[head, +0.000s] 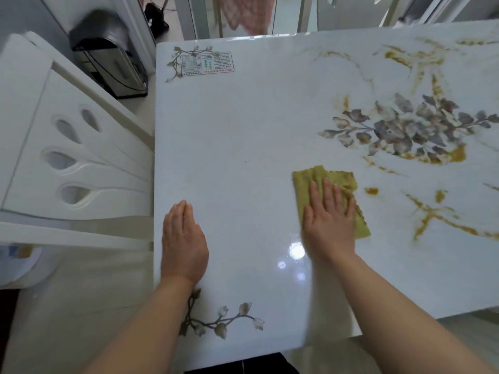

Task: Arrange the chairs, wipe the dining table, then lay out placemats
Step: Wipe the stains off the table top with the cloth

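The glossy white dining table (243, 130) with printed flowers and gold veins fills most of the view. A yellow-green cloth (305, 182) lies flat on it near the middle. My right hand (328, 220) presses on the cloth with straight, spread fingers. My left hand (183, 241) rests flat on the bare tabletop near the left edge, fingers together, holding nothing. A white chair (67, 157) with teardrop cut-outs in its back stands against the table's left side.
A black and silver bin (108, 55) stands on the floor beyond the chair, near the table's far left corner. A label sticker (206, 63) sits on that corner. White door frames and a hanging pink cloth (245, 14) are behind the table.
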{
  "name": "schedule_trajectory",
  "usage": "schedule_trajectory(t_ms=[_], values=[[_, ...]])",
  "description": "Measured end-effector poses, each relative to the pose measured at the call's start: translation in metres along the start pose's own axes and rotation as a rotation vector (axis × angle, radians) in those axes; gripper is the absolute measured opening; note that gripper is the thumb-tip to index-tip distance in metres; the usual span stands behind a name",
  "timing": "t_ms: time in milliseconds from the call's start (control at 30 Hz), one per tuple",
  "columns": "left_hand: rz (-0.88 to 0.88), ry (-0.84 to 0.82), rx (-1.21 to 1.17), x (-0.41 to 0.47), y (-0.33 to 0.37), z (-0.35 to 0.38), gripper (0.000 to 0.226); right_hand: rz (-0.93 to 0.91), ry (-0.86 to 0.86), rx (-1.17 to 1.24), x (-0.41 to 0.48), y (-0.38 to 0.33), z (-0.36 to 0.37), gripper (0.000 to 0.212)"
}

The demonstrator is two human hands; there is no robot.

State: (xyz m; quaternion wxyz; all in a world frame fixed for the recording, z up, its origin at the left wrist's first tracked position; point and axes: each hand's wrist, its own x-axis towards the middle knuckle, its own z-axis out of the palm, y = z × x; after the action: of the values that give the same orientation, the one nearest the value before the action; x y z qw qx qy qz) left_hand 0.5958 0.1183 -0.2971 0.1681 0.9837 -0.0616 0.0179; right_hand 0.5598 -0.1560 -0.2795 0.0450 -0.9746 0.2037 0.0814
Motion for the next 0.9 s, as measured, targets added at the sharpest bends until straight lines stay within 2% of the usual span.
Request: schedule_trajectory(t_ms=[133,200,333,467,600,700,800,900], values=[[0.018,-0.05,-0.002,-0.016,-0.002,-0.002,0.054,0.176,-0.065,-0.009,-0.024,0.005,0.0,0.055],[0.062,-0.063,-0.002,-0.026,-0.006,-0.004,0.054,0.184,-0.06,-0.009,-0.042,-0.013,0.005,0.055],[0.111,-0.064,-0.013,-0.047,-0.011,-0.01,0.053,0.04,-0.047,0.004,-0.081,-0.058,0.018,0.064],[0.13,-0.078,-0.026,-0.059,-0.012,-0.011,0.054,-0.066,-0.015,0.023,-0.118,-0.093,0.029,0.061],[0.135,-0.093,-0.027,-0.058,-0.01,-0.008,0.058,-0.209,0.029,0.023,-0.133,-0.072,0.033,0.055],[0.156,-0.092,-0.045,-0.063,-0.006,-0.008,0.06,-0.079,0.052,0.032,-0.134,-0.036,0.029,0.06],[0.157,-0.105,-0.058,-0.066,-0.003,-0.01,0.062,0.102,-0.004,0.009,-0.134,-0.004,0.027,0.066],[0.165,-0.1,-0.063,-0.067,-0.001,-0.01,0.064,0.207,-0.04,0.004,-0.133,-0.006,0.024,0.069]])
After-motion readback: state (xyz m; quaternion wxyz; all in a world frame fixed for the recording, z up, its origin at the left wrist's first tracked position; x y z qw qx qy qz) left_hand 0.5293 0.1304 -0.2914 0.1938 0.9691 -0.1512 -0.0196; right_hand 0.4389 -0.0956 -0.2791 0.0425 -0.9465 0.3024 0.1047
